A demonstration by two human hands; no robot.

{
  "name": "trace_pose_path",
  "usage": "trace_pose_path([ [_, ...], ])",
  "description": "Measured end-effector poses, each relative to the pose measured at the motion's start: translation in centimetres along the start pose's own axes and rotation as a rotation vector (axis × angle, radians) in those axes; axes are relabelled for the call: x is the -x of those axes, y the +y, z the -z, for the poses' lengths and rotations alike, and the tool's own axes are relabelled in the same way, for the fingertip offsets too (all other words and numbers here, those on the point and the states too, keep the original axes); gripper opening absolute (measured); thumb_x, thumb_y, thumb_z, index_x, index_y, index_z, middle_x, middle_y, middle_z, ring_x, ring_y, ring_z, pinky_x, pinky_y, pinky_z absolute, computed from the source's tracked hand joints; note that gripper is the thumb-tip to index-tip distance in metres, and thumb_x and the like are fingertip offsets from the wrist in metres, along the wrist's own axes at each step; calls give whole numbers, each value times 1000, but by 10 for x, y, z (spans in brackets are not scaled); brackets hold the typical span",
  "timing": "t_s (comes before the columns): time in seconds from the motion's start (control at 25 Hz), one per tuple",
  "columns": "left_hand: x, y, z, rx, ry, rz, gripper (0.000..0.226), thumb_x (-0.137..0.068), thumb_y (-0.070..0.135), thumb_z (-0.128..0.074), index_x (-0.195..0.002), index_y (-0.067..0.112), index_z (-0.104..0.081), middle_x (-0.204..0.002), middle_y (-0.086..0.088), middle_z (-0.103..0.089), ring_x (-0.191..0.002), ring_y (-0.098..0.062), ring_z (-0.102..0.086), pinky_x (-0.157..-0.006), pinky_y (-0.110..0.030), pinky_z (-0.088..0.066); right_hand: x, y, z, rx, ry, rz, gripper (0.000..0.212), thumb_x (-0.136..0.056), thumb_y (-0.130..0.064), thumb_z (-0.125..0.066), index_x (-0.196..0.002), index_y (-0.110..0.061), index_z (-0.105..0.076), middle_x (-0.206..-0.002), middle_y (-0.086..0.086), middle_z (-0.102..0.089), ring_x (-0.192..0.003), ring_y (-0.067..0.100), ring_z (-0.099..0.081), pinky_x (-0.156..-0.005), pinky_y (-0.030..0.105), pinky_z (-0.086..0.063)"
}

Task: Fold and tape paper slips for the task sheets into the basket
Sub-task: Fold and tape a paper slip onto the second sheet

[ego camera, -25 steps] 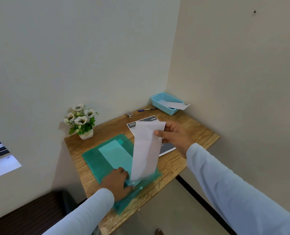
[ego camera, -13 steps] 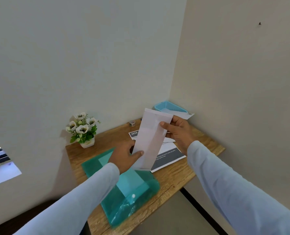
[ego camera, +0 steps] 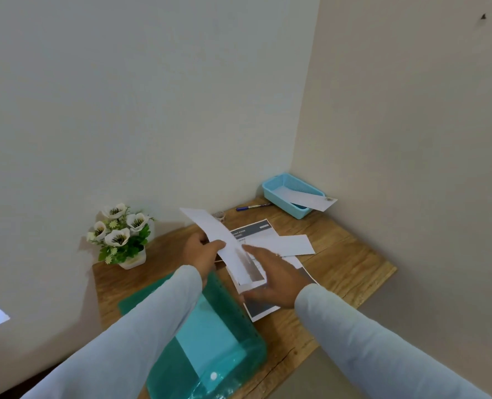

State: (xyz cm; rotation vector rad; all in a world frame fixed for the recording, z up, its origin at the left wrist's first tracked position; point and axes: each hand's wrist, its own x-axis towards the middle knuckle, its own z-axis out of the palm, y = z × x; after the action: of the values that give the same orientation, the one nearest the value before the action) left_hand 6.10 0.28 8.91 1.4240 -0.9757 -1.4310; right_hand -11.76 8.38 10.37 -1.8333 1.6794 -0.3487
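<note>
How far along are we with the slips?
Done: one finished slip lies in the blue basket, overhanging its rim. In hand: the left hand and right hand hold a white slip, partly folded, above the task sheet. Left: fold and tape it; another slip lies flat on the sheet, and the small roll by the wall sits untouched.

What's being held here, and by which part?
A white paper slip: left hand pinches its middle edge, right hand holds its near end.
</note>
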Motion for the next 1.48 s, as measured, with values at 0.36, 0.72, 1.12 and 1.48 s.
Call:
trace_pose_path([
  [0.36,-38,-1,-31,-117,78,60,20,-98,38,-65,-109,23,-59,-105,-6,-68,-90,-27,-72,-77,-40,-64,-74,52,-11,-330,126,-150,37,-103,-20,-60,-138,-31,-53,-136,0,-65,-109,21,-71,-93,43,-61],
  [0.72,-66,-63,-50,-997,-251,-226,22,-96,32,-67,-115,37,-58,-128,13,-57,-117,-13,-54,-101,-27,-49,-121,92,-14,-727,49,-391,39,-100,-9,-62,-136,-20,-53,-135,2,-61,-96,20,-69,-66,23,-62],
  [1.12,-95,-84,-51,-1305,-212,-334,26,-94,54,-60,-115,40,-57,-135,15,-53,-122,-11,-47,-104,-27,-44,-153,126,4,-1101,-94,-574,23,-98,-22,-68,-119,-12,-65,-106,14,-77,-92,31,-77,-82,42,-64],
  [1.48,-100,-82,-61,-1449,-170,-441,38,-96,61,-54,-126,37,-54,-133,12,-55,-119,-14,-50,-97,-29,-48,-167,124,-2,-1134,-147,-507,20,-97,-17,-70,-111,-3,-65,-107,21,-76,-93,37,-77,-88,51,-62],
])
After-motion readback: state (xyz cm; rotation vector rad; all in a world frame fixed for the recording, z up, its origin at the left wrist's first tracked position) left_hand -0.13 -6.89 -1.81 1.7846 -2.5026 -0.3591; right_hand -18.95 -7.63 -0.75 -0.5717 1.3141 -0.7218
